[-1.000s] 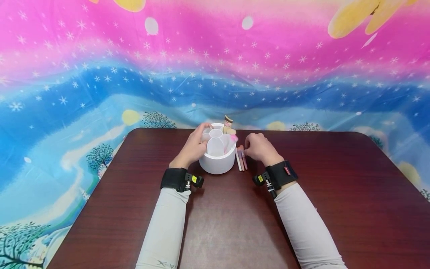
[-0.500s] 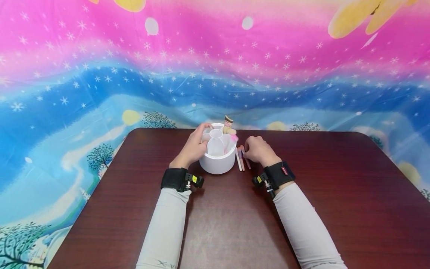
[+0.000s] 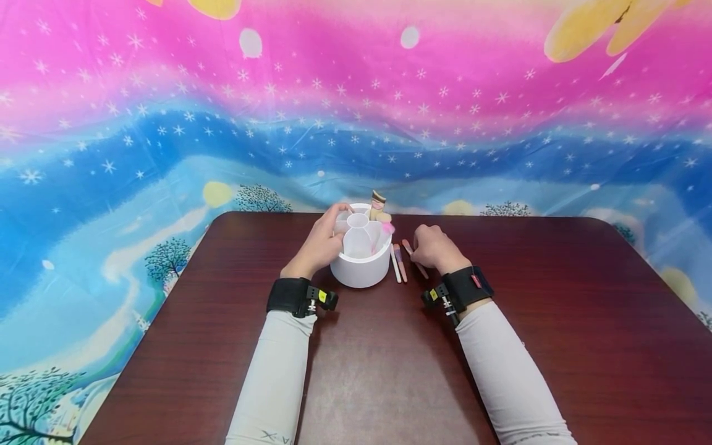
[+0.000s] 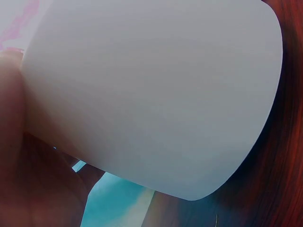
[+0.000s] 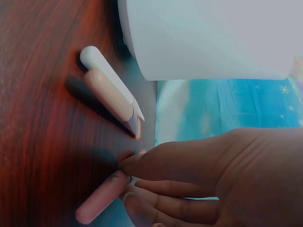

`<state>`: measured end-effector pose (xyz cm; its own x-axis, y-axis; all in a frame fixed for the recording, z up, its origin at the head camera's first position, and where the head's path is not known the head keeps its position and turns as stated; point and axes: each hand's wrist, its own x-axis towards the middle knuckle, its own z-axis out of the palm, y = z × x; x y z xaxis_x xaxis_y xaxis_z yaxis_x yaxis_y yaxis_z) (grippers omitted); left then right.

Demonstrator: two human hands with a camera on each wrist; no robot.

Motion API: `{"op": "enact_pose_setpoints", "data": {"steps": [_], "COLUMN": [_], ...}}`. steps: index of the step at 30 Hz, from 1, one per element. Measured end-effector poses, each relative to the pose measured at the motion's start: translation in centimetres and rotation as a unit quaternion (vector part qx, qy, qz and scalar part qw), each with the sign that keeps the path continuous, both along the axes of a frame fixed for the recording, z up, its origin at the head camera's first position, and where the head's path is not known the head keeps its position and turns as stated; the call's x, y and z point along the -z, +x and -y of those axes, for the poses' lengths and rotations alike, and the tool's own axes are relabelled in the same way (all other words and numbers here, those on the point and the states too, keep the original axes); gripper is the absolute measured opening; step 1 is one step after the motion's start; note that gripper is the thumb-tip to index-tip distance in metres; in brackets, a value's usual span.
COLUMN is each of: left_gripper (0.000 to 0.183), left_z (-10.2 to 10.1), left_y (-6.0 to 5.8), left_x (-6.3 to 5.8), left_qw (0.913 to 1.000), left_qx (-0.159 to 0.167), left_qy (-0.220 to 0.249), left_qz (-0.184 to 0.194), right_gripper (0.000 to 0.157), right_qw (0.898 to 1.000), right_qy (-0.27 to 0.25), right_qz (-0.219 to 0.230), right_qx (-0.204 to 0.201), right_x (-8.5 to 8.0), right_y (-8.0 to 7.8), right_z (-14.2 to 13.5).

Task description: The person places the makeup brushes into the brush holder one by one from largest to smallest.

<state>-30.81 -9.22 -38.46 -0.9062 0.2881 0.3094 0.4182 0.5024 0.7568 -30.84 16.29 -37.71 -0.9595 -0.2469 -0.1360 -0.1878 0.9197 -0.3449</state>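
Right hand (image 3: 435, 248) pinching pink pen (image 5: 102, 203)

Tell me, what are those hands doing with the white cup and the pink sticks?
A person sits at a dark wooden table. Their left hand holds the side of a white round organizer with compartments, which already has a few small items standing in it. Their right hand pinches one pink pen-like stick with its fingers, just beside the organizer. Two more sticks, one white and one pink, lie side by side on the table next to it.
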Motion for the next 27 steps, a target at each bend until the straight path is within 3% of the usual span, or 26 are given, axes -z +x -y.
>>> {"op": "enact_pose_setpoints", "data": {"steps": [8,15,23,27], "left_gripper": [0.051,0.051,0.052,0.052], "left_z": [0.0,0.0,-0.1,-0.1], "left_y": [-0.1,-0.3,-0.1,-0.1], "left_x": [0.1,0.3,0.3,0.2], "left_qw": [1.0000,1.0000,0.9999,0.9999], "left_qx": [-0.002,-0.006,-0.008,-0.008], "left_qy": [0.002,0.001,0.001,-0.001], "left_qz": [-0.003,0.003,0.014,0.009], "right_gripper": [0.020,0.025,0.034,0.019], "right_qw": [1.000,1.000,0.997,0.993], "right_qy": [0.007,-0.005,-0.047,-0.082], "right_qz": [0.008,0.005,-0.063,-0.086], "right_qx": [0.014,0.021,0.017,0.015], "right_x": [-0.1,-0.4,-2.3,-3.4], "right_y": [-0.2,-0.3,0.3,0.7], "right_z": [-0.2,-0.7,-1.2,-1.4]}}
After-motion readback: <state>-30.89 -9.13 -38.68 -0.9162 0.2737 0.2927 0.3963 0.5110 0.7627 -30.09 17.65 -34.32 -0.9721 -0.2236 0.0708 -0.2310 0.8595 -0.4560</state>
